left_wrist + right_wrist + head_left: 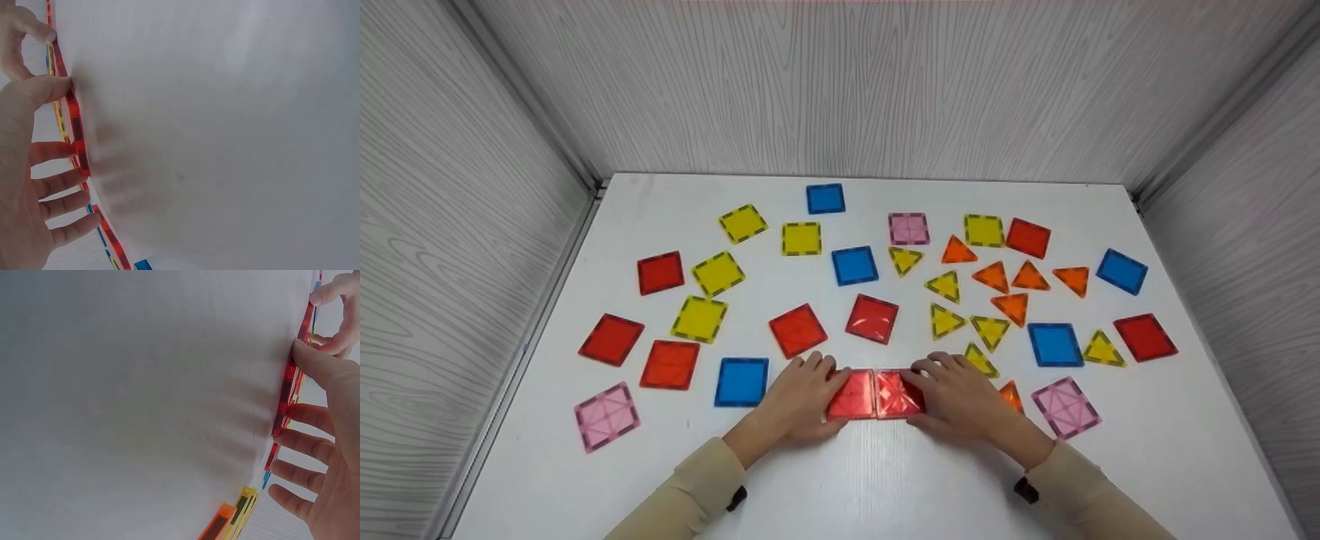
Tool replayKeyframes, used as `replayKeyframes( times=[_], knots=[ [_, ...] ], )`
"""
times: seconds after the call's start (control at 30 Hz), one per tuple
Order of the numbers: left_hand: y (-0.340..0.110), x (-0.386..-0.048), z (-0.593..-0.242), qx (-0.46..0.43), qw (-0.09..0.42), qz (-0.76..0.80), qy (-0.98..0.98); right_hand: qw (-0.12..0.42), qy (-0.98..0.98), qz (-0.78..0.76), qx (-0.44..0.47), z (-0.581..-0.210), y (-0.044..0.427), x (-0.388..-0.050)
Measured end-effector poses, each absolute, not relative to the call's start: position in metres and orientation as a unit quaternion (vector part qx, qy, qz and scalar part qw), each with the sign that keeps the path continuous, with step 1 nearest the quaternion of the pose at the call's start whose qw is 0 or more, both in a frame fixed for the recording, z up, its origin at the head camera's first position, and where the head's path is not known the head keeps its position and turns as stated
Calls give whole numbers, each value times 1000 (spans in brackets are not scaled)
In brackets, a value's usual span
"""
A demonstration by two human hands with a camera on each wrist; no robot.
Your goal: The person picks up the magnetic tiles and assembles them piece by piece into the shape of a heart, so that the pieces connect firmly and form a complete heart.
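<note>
Nearest the person, two sleeves (705,472) came in from either side over the bare front of the table (877,487). Ahead of them, the hands faced each other across a pair of red tiles. The left hand (802,397) pinched the left tile (855,397), thumb at the near edge and fingers over the far one; the right hand (960,397) held the right tile (898,397) in a mirrored grip. Each tile lay inward of its own hand, and neither hand was clearly nearer the seam.

That seam ran away from the person, while the pair's long axis ran left to right, hand to hand. The facing edges met or very nearly met; whether they touched all along, I could not tell. Nor was it plain whether both tiles rested fully on the table.

Just left of the left hand lay a blue tile (742,382); close by the right hand were an orange triangle (1010,397) and a yellow triangle (982,363), both partly covered. Straight beyond the pair, near but apart, lay two loose red tiles (872,319), both turned askew to its axis. Farther off came another blue square (855,265).
</note>
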State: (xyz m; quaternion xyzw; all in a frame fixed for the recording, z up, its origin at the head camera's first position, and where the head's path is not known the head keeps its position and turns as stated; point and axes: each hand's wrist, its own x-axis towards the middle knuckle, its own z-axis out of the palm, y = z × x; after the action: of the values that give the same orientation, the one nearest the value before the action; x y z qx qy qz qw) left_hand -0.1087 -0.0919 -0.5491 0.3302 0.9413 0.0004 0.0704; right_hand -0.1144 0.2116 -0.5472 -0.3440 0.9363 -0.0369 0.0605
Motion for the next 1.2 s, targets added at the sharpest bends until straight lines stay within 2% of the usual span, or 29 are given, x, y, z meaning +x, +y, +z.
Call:
replayKeyframes(
  times=[0.17, 0.3, 0.53, 0.83, 1.2],
  knots=[
    [-93, -108, -549, 334, 52, -11, 941, 66, 935, -44, -344, -547, 210, -117],
    [-97, -107, -551, 334, 33, -12, 942, 44, 935, -54, -349, -545, 207, -125],
    [-103, -104, -553, 319, 33, 6, 947, -1, 942, -16, -336, -538, 193, -163],
    [-103, -104, -553, 317, 36, -1, 948, 14, 954, 1, -301, -542, 171, -204],
    [-103, -105, -552, 317, 32, 1, 948, 44, 955, -16, -292, -546, 168, -209]
  ],
)
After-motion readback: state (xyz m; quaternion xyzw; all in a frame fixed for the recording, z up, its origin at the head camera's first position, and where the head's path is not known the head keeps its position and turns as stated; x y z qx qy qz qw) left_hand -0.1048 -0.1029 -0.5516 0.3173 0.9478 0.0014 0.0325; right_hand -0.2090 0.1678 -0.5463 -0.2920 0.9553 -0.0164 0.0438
